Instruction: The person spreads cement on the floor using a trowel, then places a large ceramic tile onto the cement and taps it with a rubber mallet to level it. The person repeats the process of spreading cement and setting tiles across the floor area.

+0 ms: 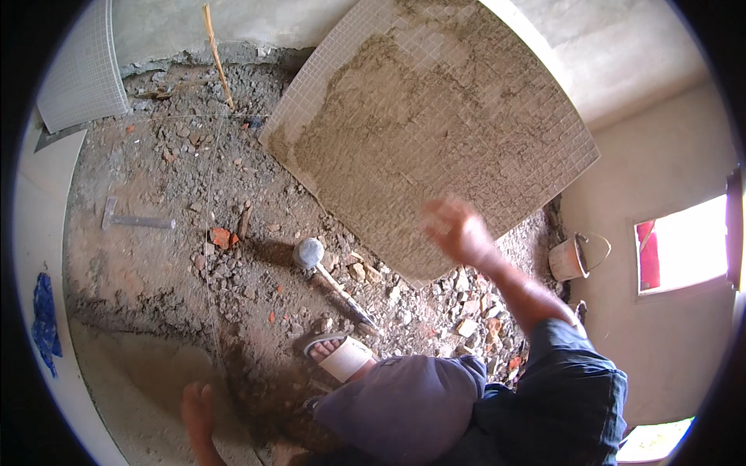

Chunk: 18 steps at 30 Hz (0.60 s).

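Observation:
My right hand point(454, 229) is raised and blurred, fingers spread, at the near edge of a large square mosaic tile sheet point(435, 116) smeared with grey-brown mortar. It grips nothing. The sheet rests tilted over the rubble floor point(194, 179) toward the back wall. My left hand point(198, 408) is low at the lower left, over a patch of smooth sandy mortar point(132, 373); its fingers are hard to make out and I see nothing in it. My sandalled foot point(338, 353) stands on the rubble just in front of me.
A round-headed mallet point(309, 252) lies on the stones in the middle and a metal hammer point(132, 221) to the left. Thin strings cross the rubble. A bucket point(575, 256) stands by the right wall, another mosaic sheet point(81, 78) at the upper left, and a blue cloth point(43, 318) at the left.

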### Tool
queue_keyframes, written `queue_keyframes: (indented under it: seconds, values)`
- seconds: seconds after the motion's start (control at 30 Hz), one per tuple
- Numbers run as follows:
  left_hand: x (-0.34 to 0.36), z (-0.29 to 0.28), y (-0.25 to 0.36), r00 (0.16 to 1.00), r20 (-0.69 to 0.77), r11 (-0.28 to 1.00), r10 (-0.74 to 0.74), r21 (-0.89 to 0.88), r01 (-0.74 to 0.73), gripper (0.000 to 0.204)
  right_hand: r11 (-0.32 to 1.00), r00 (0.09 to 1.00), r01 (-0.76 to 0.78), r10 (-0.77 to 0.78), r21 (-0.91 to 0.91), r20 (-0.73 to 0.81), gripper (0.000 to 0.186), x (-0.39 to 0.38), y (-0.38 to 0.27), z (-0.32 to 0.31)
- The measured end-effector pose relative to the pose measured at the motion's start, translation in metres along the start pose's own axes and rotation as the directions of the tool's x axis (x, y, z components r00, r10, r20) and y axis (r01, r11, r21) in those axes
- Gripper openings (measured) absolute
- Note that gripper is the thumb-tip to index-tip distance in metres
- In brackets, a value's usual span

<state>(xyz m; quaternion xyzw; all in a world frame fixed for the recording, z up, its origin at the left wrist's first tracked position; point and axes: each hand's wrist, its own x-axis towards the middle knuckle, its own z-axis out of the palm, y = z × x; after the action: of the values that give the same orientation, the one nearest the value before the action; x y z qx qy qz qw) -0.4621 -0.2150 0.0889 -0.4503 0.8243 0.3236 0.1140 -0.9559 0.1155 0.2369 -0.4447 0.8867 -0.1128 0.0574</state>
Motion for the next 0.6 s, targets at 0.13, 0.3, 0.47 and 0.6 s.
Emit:
queue_keyframes:
  seconds: [0.13, 0.3, 0.47, 0.6]
  values:
    - [-0.003, -0.002, -0.002, 0.997, 0.043, 0.997, -0.071, 0.010, 0.071, 0.031, 0.981, 0.986, -0.038, 0.005, 0.190, 0.169, 0.029, -0.033, -0.036, 0.066]
    - [-0.008, -0.001, -0.006, 0.997, -0.009, 0.997, -0.071, 0.032, 0.071, 0.036, 0.973, 0.995, -0.017, -0.005, 0.228, 0.097, 0.026, -0.035, -0.025, 0.055]
    - [-0.007, 0.004, -0.005, 0.999, -0.036, 0.999, 0.014, 0.031, -0.013, 0.037, 0.973, 0.990, -0.045, 0.013, 0.225, 0.140, 0.027, -0.037, -0.024, 0.060]
    - [-0.009, 0.004, -0.001, 0.999, -0.039, 0.999, -0.005, 0.049, 0.007, 0.036, 0.957, 0.966, -0.073, -0.002, 0.280, 0.260, 0.029, -0.060, -0.033, 0.088]
